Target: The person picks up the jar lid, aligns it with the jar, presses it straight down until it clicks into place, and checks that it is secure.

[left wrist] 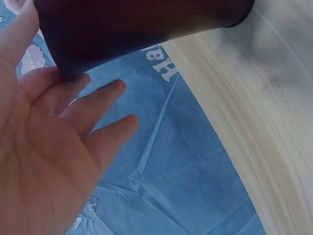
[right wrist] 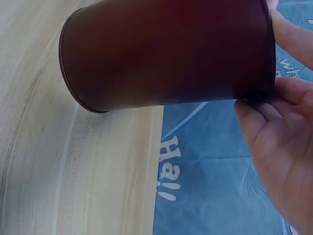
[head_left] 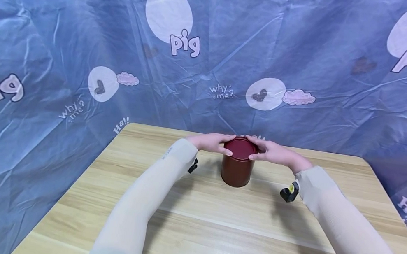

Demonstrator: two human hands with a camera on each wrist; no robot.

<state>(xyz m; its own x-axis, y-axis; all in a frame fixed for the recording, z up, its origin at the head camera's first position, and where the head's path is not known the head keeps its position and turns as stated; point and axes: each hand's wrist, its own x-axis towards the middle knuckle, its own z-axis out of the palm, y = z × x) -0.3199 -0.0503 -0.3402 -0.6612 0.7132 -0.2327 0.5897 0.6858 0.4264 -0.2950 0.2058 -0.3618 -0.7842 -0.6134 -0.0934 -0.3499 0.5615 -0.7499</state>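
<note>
A dark red cylindrical canister (head_left: pixel 236 174) stands upright on the wooden table, topped by a round red lid (head_left: pixel 240 149). From the left, my left hand (head_left: pixel 211 142) grips the lid's edge, thumb on the near side and fingers round the far side. My right hand (head_left: pixel 276 153) holds the same edge from the right in a matching way. In the left wrist view, several fingers spread away from the canister (left wrist: pixel 122 29). The right wrist view shows fingertips (right wrist: pixel 252 117) right at the rim of the canister (right wrist: pixel 166 54).
The light wooden table (head_left: pixel 199 234) ends just behind the canister. A blue cloth (head_left: pixel 210 61) printed with pigs, hearts and lettering hangs behind the table and along its sides. Black straps (head_left: pixel 289 192) show at both wrists, below the pale sleeves (head_left: pixel 348 237).
</note>
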